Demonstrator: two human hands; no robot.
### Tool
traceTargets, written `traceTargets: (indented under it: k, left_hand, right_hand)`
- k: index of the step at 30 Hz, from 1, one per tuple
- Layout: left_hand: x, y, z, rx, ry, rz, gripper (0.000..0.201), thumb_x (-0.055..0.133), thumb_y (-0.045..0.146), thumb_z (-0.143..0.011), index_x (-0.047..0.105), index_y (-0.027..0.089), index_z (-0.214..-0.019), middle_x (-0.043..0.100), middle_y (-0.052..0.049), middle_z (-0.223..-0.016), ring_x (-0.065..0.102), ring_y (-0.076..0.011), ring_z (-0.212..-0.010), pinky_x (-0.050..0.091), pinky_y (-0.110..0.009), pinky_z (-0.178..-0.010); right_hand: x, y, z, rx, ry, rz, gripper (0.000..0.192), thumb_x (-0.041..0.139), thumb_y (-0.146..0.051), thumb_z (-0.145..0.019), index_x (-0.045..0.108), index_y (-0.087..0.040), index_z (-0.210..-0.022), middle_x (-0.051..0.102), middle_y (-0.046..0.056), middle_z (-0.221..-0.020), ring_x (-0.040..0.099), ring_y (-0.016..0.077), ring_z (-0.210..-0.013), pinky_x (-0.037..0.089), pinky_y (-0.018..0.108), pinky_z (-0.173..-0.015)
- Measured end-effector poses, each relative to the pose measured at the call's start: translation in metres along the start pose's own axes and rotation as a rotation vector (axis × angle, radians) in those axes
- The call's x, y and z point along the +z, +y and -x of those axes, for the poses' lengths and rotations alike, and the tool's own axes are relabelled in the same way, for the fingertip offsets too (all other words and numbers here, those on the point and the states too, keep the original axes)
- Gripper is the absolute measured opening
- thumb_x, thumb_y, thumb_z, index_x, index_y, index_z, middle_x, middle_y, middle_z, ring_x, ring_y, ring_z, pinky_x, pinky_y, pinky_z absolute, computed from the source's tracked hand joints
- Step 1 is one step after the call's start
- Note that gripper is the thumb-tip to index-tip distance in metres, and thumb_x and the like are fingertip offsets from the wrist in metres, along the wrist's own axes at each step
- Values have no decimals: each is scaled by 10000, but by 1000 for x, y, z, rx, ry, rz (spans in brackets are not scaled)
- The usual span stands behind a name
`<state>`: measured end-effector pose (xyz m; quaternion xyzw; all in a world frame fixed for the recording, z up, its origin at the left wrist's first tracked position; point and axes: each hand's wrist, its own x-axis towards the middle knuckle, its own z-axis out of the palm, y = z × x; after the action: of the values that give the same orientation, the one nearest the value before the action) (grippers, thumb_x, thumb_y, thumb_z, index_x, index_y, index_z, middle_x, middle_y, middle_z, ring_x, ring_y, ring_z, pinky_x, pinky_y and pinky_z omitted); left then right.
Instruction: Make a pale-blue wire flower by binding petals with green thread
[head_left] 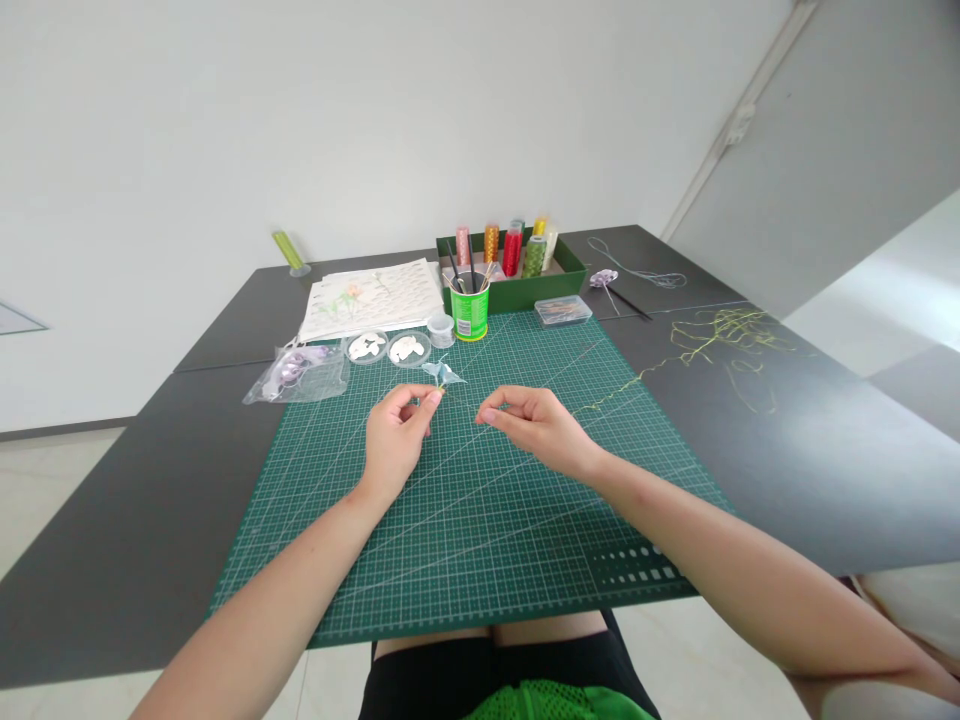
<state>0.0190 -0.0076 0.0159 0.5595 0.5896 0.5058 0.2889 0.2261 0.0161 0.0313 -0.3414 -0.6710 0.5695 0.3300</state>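
My left hand [397, 435] hovers over the green cutting mat [480, 520] and pinches the base of a small pale-blue flower piece [442, 374] between thumb and forefinger. My right hand [536, 425] is a little to the right, fingertips pinched together on a thin yellow-green thread [615, 392] that runs off to the right across the mat. The thread between the two hands is too fine to follow.
Behind the mat stand a green cup of tools [470, 308], a green box of thread spools [517, 262], a clear case [562, 311], two petal dishes [386, 347], a plastic bag [296, 374], paper sheets [371, 295]. Loose yellow-green thread [731, 335] lies at right on the dark table [787, 440].
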Motion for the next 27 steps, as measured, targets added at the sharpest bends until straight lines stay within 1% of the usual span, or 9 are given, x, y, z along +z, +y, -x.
traceTargets:
  k: [4, 10, 12, 14, 16, 19, 22, 24, 27]
  left_hand:
    - [1, 0, 0, -10, -32, -14, 233, 658, 410, -882, 728, 188, -869, 599, 34, -607, 497, -103, -472, 376, -229, -484]
    - [3, 3, 2, 76, -60, -98, 186, 634, 350, -900, 721, 192, -853, 639, 9, -753, 512, -91, -503, 406, -233, -503]
    - [3, 4, 3, 119, -71, -163, 166, 639, 322, -901, 719, 195, -830, 634, 9, -760, 513, -95, -531, 413, -234, -524]
    - [2, 5, 4, 159, -93, -233, 155, 651, 289, -896, 712, 196, -788, 627, 16, -744, 497, -94, -542, 409, -232, -538]
    - [2, 5, 5, 182, -144, -290, 155, 663, 259, -890, 711, 197, -757, 623, 21, -730, 481, -91, -542, 396, -228, -538]
    - [4, 6, 8, 211, -281, -332, 137, 677, 233, -886, 737, 212, -765, 637, 24, -748, 478, -89, -546, 386, -229, -536]
    - [7, 6, 13, 249, -416, -321, 121, 676, 213, -892, 758, 227, -804, 655, 23, -799, 499, -84, -553, 402, -232, -546]
    - [10, 6, 17, 273, -474, -308, 123, 671, 190, -894, 765, 230, -826, 663, 20, -831, 527, -84, -572, 424, -237, -566]
    - [11, 8, 22, 306, -527, -305, 125, 675, 168, -891, 766, 230, -833, 672, 18, -856, 578, -95, -625, 464, -246, -618]
  right_hand:
    - [-5, -7, 1, 40, -68, -46, 322, 629, -476, -907, 655, -157, -871, 322, -99, -492, 210, 46, -412, 132, 211, -383]
    - [-9, -8, 0, 77, -148, -169, 343, 662, -486, -882, 678, -144, -867, 293, -109, -481, 187, 43, -407, 115, 210, -375]
    - [-11, -8, 1, 67, -159, -205, 328, 675, -466, -880, 695, -139, -858, 286, -110, -471, 181, 43, -410, 113, 214, -380]
    - [-13, -9, 2, 41, -161, -230, 304, 689, -435, -876, 718, -133, -850, 310, -101, -465, 198, 45, -416, 121, 218, -389]
    - [-15, -10, 3, 12, -155, -247, 278, 702, -406, -868, 745, -131, -846, 333, -92, -461, 214, 46, -424, 128, 221, -397]
    - [-18, -10, 4, -29, -124, -256, 242, 718, -372, -855, 778, -138, -836, 331, -88, -451, 212, 48, -431, 133, 225, -405]
    - [-20, -9, 2, -60, -52, -236, 219, 734, -359, -839, 799, -150, -834, 352, -80, -450, 225, 49, -435, 142, 230, -411]
    - [-21, -6, 0, -63, 4, -220, 222, 743, -370, -827, 807, -158, -838, 367, -76, -450, 238, 51, -436, 150, 233, -414]
    - [-23, -3, -3, -53, 63, -195, 245, 746, -395, -813, 816, -163, -851, 382, -70, -452, 250, 53, -439, 160, 235, -418]
